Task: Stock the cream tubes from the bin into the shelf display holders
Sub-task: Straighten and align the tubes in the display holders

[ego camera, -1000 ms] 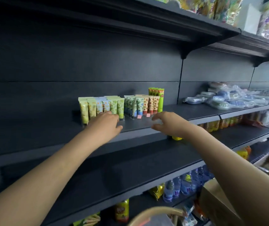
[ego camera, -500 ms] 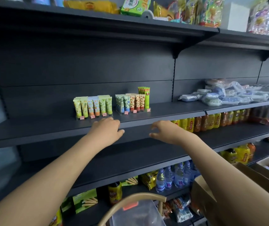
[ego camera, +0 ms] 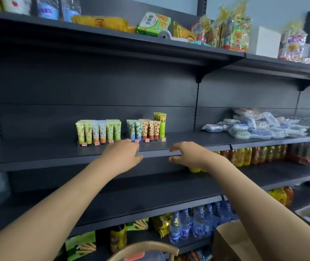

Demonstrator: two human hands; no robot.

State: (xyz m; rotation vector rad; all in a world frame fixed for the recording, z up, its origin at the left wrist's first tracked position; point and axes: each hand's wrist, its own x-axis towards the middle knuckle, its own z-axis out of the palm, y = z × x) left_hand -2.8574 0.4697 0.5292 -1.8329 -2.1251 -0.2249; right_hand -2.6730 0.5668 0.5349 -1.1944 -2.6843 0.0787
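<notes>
Two rows of cream tubes stand upright in display holders on the dark middle shelf [ego camera: 37, 153]: a yellow-green group [ego camera: 98, 131] on the left and a blue, orange and green group [ego camera: 146, 128] on the right. My left hand [ego camera: 123, 154] hovers just in front of the tubes, at the shelf's front edge, fingers loosely bent and holding nothing. My right hand [ego camera: 187, 154] hangs beside it at the same edge, fingers relaxed, also empty. The bin [ego camera: 142, 251] shows only as a tan handle and clear rim at the bottom.
Plastic-wrapped packs [ego camera: 259, 127] fill the shelf's right half. Snack bags [ego camera: 229, 32] line the top shelf. Drink bottles [ego camera: 250, 155] and water bottles [ego camera: 191, 225] stand on lower shelves. A cardboard box [ego camera: 231, 243] sits at lower right.
Both hands have drawn back from the tubes toward the shelf's front edge. The view has pulled away and tilted up, showing more of the top shelf.
</notes>
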